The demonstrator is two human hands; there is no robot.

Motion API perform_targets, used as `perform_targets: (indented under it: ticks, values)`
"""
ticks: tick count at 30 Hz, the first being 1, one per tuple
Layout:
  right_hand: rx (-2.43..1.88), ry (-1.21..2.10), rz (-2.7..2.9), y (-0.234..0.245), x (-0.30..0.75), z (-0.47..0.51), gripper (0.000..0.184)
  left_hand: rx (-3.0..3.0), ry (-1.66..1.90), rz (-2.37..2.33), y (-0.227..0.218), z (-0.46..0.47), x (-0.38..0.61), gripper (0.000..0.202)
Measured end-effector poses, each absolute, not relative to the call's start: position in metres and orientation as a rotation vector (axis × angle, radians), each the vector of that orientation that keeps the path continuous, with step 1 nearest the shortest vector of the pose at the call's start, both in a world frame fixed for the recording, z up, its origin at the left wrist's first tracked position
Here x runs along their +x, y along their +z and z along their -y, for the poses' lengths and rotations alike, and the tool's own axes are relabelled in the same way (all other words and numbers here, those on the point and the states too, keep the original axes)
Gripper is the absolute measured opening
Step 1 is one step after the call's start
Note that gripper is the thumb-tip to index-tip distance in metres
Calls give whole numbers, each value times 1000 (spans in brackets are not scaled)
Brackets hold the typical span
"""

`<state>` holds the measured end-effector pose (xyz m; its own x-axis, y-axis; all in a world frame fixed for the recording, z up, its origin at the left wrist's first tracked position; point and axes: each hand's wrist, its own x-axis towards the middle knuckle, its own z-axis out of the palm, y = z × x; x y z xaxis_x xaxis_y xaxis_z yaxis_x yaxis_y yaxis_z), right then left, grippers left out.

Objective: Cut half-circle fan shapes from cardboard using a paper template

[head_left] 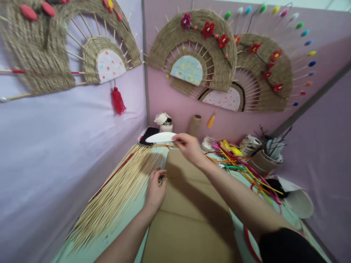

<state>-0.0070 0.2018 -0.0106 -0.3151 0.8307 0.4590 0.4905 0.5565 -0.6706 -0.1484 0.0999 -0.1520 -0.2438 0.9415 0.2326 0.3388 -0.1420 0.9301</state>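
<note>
Right hand (189, 146) pinching white paper piece (160, 137), long axis running leftward from fingertips; left hand (155, 188) curling nearer skewer bundle (120, 190), grip contents unclear

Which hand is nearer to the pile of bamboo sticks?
Left. The left hand rests at the right edge of the bamboo sticks. The right hand is raised farther back, holding a white paper piece.

The right hand (189, 146) pinches a flat oval piece (160, 137). Bamboo skewers (120, 190) lie left of and below that grip; the left hand (155, 190) rests between them and the cardboard sheet (189, 215). Pipe cleaners (246, 168) spread right.
</note>
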Motion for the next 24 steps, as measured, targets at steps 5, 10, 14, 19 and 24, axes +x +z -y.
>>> perform_targets:
  ticks: [5,10,14,19,24]
  values:
    - [-984,693,2351,-46,-43,-178,56,1280,1438,-1431,-147,-107,-152,25]
    - [-1163,718,2333,-51,36,-137,36,951,1341,-1380,-130,-107,-153,39]
    - [-1530,517,2203,-61,112,-127,25,817,1322,-1325,-120,-107,-154,45]
    - [-1772,500,2101,-85,166,-142,29,806,1246,-1246,-116,-107,-151,61]
    - [-1811,602,2079,-97,180,-162,42,900,1324,-1334,-112,-104,-151,53]
